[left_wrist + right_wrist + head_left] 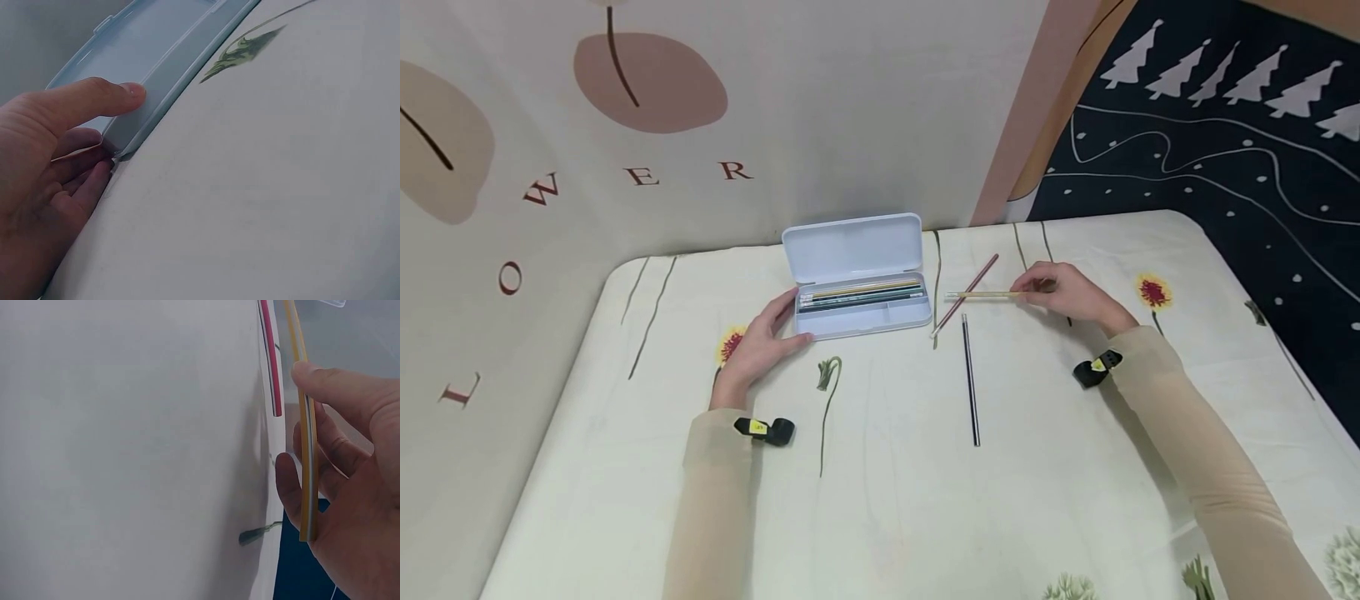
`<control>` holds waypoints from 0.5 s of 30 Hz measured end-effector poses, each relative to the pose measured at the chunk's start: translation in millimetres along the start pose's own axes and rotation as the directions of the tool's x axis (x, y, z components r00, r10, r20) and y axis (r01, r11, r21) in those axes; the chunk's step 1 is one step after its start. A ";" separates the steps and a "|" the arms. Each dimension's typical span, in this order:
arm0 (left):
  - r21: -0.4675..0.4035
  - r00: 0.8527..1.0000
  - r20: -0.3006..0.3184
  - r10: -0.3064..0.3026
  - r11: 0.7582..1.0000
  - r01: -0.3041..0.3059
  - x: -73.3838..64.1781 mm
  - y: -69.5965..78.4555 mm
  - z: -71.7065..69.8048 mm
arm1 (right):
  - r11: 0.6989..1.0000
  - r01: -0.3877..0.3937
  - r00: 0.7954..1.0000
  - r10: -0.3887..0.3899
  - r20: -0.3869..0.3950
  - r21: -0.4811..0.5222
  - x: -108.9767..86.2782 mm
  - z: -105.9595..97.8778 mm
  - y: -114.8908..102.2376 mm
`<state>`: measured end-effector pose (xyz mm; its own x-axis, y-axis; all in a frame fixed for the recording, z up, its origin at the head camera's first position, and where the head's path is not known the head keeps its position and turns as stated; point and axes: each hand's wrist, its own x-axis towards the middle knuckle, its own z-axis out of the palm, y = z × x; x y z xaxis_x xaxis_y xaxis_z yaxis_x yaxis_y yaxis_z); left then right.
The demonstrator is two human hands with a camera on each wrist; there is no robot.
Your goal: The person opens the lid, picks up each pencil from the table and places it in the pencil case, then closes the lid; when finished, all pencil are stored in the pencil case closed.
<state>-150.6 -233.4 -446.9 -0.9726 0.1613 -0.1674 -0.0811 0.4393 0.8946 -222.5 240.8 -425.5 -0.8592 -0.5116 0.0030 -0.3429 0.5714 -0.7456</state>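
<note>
A pale blue pencil case [853, 250] lies with its lid up at the back of the table, several pencils [861, 295] side by side in its upper part. My left hand [758, 346] grips the case's left end; in the left wrist view the thumb [119, 99] lies over the rim and the fingers are outside. Between thumb and fingers, my right hand [1060, 292] pinches a yellow striped pencil [309, 469], held nearly level to the right of the case. It crosses above a red pencil [982, 271] in the head view.
A dark striped pencil [971, 379] lies lengthwise in front of the red one. The white cloth [880, 500] has printed flowers and stems. Behind the table hangs a pale printed curtain [850, 108], with a dark tree-patterned cloth [1195, 158] at right.
</note>
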 end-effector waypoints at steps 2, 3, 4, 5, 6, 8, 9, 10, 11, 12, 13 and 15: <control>-0.004 1.000 0.003 0.006 1.000 -0.006 0.2 -0.7 -0.1 | 1.000 -0.007 1.000 0.007 0.004 -0.008 0.1 0.2 -0.7; -0.007 1.000 0.003 0.004 1.000 -0.004 0.3 -0.8 -0.1 | 1.000 -0.007 1.000 0.007 0.005 -0.007 0.2 0.3 -0.8; -0.006 1.000 0.004 0.004 1.000 -0.004 0.6 -1.1 -0.1 | 1.000 -0.008 1.000 0.008 0.008 -0.005 0.2 0.3 -1.6; -0.006 1.000 0.004 0.004 1.000 -0.004 0.5 -0.9 0.0 | 1.000 -0.007 1.000 0.007 0.010 -0.006 0.4 0.5 -1.8; -0.006 1.000 0.005 0.002 1.000 -0.002 0.4 -0.7 0.1 | 1.000 -0.006 1.000 0.006 0.011 -0.005 0.7 0.8 -1.6; -0.005 1.000 0.004 -0.002 1.000 0.002 0.2 -0.4 0.2 | 1.000 -0.001 1.000 0.001 0.012 0.000 1.0 1.5 -1.4; -0.003 1.000 0.003 -0.004 1.000 0.004 0.0 0.0 0.3 | 1.000 0.000 1.000 0.000 0.013 0.002 1.2 1.7 -1.0; 0.000 1.000 0.002 -0.005 1.000 0.005 -0.3 0.4 0.4 | 1.000 0.000 1.000 0.000 0.013 0.001 1.6 2.1 -0.8; -0.001 1.000 0.001 -0.004 1.000 0.004 -0.6 0.7 0.6 | 1.000 0.003 1.000 -0.003 0.011 -0.002 2.2 2.7 0.1; 0.000 1.000 0.001 -0.002 1.000 0.002 -0.4 0.7 0.5 | 1.000 0.005 1.000 -0.005 0.010 -0.002 2.7 3.1 0.9; 0.001 1.000 0.000 0.000 1.000 0.000 -0.2 0.4 0.5 | 1.000 0.008 1.000 -0.008 0.010 0.000 3.1 3.5 1.1; -0.001 1.000 -0.002 0.003 1.000 -0.003 0.2 -0.4 0.4 | 1.000 0.013 1.000 -0.013 0.009 0.008 3.9 4.3 1.3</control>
<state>-150.8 -233.2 -447.5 -0.9731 0.1610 -0.1645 -0.0788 0.4384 0.8953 -224.7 236.7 -429.3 -0.8511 -0.5250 0.0071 -0.3514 0.5596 -0.7506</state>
